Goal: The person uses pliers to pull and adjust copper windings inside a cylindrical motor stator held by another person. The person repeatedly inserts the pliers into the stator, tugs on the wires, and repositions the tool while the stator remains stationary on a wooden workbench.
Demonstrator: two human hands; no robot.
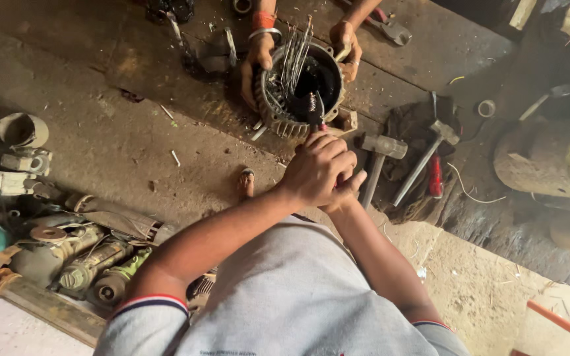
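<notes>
A round ribbed metal motor housing sits on the dirty wooden bench, with a bundle of stiff wires sticking up out of its dark middle. Both my hands are clasped together just below it. My left hand wraps over the top and my right hand is tucked under it. They grip a tool with a dark tip that reaches into the housing. Another person's two hands hold the housing's far rim on either side.
Two hammers and a red-handled tool lie right of my hands, pliers at the top. A heap of old motor parts fills the left. A large rusty cylinder stands at the right.
</notes>
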